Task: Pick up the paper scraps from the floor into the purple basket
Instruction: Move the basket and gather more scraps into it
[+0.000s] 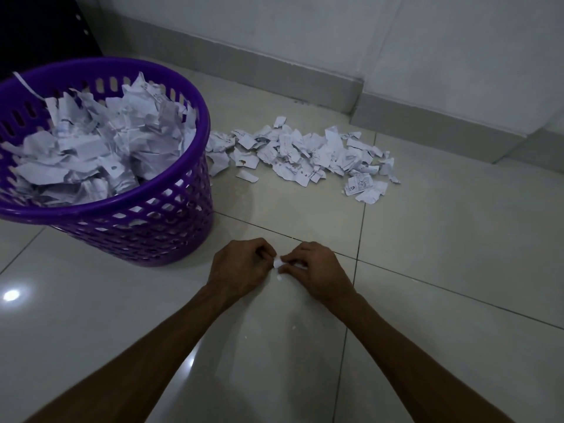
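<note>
The purple basket (pixel 171 209) stands on the floor at the left, heaped with torn white paper. A long pile of paper scraps (pixel 305 154) lies on the tiles to its right, near the wall. Low in the middle, my left hand (pixel 241 267) and my right hand (pixel 317 270) meet over the floor. Between their fingertips both pinch one small white paper scrap (pixel 277 263). A tiny white fleck (pixel 278 279) lies on the tile just below it.
The wall's grey skirting (pixel 305 83) runs behind the pile and steps forward at the right. A dark piece of furniture (pixel 45 25) fills the far left corner behind the basket. Glossy tiles with grout lines surround my hands.
</note>
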The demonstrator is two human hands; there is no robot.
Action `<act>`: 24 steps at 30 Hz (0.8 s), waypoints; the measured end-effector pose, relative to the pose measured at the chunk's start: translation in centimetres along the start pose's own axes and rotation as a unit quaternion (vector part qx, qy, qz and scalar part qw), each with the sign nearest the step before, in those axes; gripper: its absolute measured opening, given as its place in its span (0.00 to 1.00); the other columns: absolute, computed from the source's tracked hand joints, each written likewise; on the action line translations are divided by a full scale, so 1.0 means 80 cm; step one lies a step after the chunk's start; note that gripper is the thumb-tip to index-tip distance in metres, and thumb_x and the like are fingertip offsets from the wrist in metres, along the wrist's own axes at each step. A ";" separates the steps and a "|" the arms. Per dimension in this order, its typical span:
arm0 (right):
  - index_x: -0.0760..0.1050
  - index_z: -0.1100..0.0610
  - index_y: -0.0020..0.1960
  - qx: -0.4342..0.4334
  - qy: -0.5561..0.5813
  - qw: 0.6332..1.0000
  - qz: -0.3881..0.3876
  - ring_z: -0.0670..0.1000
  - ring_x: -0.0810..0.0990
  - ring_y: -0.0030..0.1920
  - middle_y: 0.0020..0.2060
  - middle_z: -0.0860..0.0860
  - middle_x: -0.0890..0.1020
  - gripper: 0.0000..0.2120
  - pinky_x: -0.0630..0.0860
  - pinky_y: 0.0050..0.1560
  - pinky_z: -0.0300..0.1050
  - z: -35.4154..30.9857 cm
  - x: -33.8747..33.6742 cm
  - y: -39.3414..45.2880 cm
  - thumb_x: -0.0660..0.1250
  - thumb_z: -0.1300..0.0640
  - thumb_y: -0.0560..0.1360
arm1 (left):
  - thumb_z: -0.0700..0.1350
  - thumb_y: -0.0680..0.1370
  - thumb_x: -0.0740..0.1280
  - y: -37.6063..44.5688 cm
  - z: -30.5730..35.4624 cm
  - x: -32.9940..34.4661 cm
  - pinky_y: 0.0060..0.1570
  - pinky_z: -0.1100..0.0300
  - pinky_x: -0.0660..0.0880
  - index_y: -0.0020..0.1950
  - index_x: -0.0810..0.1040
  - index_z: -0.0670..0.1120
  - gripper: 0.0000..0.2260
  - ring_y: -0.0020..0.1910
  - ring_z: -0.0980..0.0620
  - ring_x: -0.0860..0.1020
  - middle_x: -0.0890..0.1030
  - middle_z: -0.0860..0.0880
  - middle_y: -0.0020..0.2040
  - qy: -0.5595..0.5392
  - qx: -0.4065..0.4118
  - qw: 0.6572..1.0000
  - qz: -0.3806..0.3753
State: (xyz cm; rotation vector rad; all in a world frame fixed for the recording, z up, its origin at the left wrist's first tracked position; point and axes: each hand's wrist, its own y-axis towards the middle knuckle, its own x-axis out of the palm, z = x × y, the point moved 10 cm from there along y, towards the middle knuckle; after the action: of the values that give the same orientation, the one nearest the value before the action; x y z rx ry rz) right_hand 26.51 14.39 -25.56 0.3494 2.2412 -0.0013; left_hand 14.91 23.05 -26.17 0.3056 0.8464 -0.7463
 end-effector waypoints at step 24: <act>0.85 0.54 0.48 0.179 0.147 0.973 0.006 0.35 0.74 0.31 0.29 0.36 0.79 0.11 0.68 0.39 0.31 0.000 -0.077 0.064 0.71 0.48 0.76 | 0.47 0.78 0.69 0.005 0.019 -0.033 0.36 0.64 0.76 0.60 0.79 0.53 0.11 0.39 0.57 0.82 0.83 0.55 0.53 -0.315 -0.131 0.939 0.050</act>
State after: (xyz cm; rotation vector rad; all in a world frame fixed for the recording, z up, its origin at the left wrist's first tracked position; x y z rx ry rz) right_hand 31.52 17.80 -20.30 0.5902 2.5325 -0.3727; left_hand 14.93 23.82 -23.16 -0.1329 0.3089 -0.5748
